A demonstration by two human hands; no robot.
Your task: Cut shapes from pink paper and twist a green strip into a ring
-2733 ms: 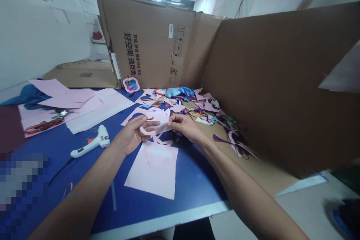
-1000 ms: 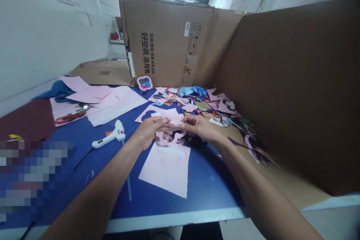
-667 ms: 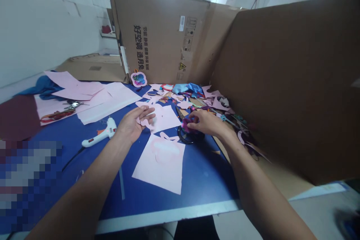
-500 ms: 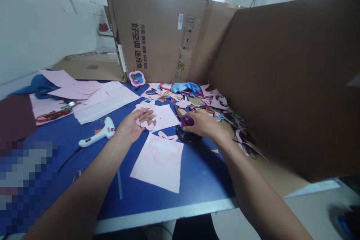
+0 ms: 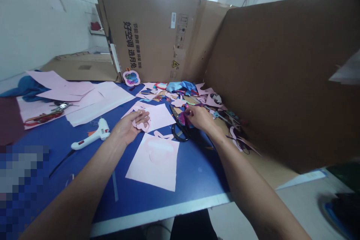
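Observation:
My left hand (image 5: 128,126), palm turned up, has its fingers curled over a pink paper cut-out (image 5: 145,126) with a curved outline. My right hand (image 5: 199,117) pinches a shiny purple piece (image 5: 183,119), which looks like thin fabric or foil, just above the table. Beside and partly under that piece lie black-handled scissors (image 5: 180,134), blades pointing away from me. Between my hands is a pale pink sheet (image 5: 161,116). Closer to me rests another sheet (image 5: 153,161) with a faint curved drawing on it.
A white glue gun (image 5: 92,135) lies left of my left hand. Several pink sheets (image 5: 70,90) and pliers (image 5: 62,106) are at the far left. Paper scraps and blue cloth (image 5: 182,87) pile up before the cardboard walls (image 5: 157,30). A flower-shaped ornament (image 5: 131,78) leans there.
My right hand has lifted slightly away from the scissors, with the purple piece now hanging from its fingertips. More of the scissors shows. My left hand still holds the cut-out.

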